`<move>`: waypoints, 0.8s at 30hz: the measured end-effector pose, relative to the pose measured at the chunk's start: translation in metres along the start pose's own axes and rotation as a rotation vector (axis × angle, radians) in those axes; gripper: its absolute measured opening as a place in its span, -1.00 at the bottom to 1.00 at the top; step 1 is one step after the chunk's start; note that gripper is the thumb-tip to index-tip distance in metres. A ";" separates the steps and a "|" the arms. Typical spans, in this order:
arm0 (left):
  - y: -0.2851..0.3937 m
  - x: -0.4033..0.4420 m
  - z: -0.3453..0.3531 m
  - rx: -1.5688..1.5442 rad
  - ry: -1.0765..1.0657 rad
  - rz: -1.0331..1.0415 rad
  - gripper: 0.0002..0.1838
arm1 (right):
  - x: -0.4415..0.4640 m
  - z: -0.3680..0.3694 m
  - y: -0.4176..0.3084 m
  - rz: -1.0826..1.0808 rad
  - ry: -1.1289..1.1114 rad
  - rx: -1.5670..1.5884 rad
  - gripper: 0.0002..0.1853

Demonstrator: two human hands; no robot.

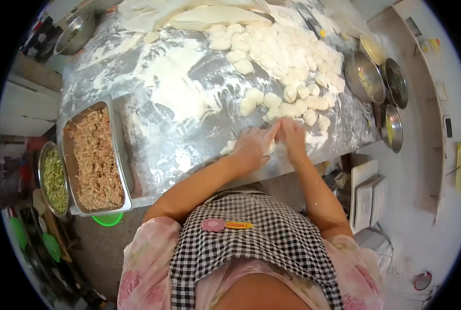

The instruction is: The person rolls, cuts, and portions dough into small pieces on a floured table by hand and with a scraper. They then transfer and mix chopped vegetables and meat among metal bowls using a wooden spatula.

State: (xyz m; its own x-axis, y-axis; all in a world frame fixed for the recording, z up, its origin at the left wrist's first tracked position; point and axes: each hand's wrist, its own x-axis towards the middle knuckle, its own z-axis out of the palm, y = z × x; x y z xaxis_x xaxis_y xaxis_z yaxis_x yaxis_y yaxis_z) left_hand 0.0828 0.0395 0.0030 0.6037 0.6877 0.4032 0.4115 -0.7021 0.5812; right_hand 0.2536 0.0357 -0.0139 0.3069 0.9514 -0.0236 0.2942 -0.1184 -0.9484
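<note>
My left hand [251, 149] and my right hand [292, 138] meet over the near edge of the floured table, fingertips touching. Their fingers are closed around a small piece of dough, mostly hidden, with a bit of white showing between the palms. Just beyond my fingers lie several flattened dough pieces [286, 110], some touching each other. A larger mass of dough pieces [287, 57] covers the table farther back. White scraps rest beside my left hand.
A metal tray [121, 150] of minced filling [97, 160] stands at the left edge, beside a bowl of chopped greens [54, 178]. Metal bowls [364, 77] line the right side. A long dough sheet [215, 18] lies at the back, and loose flour [179, 93] covers the middle.
</note>
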 end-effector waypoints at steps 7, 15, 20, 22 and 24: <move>-0.018 0.001 -0.010 -0.269 -0.282 -0.437 -0.35 | -0.017 0.015 -0.024 0.153 -0.289 0.119 -0.79; -0.018 -0.029 -0.037 -0.533 -0.365 -0.538 -0.69 | -0.027 0.058 -0.060 -0.584 -0.202 -0.401 -0.92; 0.038 -0.008 -0.085 -0.224 -0.595 -0.211 -0.58 | 0.016 0.060 -0.030 -0.619 -0.214 -0.945 -0.87; 0.003 -0.017 -0.056 -0.077 -0.260 -0.206 -0.55 | 0.027 0.050 -0.059 -0.922 -0.036 -0.731 -0.85; -0.014 -0.041 -0.045 0.074 -0.092 -0.210 -0.52 | -0.003 0.043 -0.046 -0.312 -0.127 -0.165 -0.78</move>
State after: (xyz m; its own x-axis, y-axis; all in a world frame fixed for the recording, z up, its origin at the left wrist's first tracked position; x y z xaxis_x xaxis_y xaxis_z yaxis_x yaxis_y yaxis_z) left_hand 0.0217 0.0289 0.0101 0.5579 0.8026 0.2111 0.5813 -0.5595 0.5908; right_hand 0.2006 0.0503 0.0166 0.0678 0.9755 0.2092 0.5009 0.1480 -0.8527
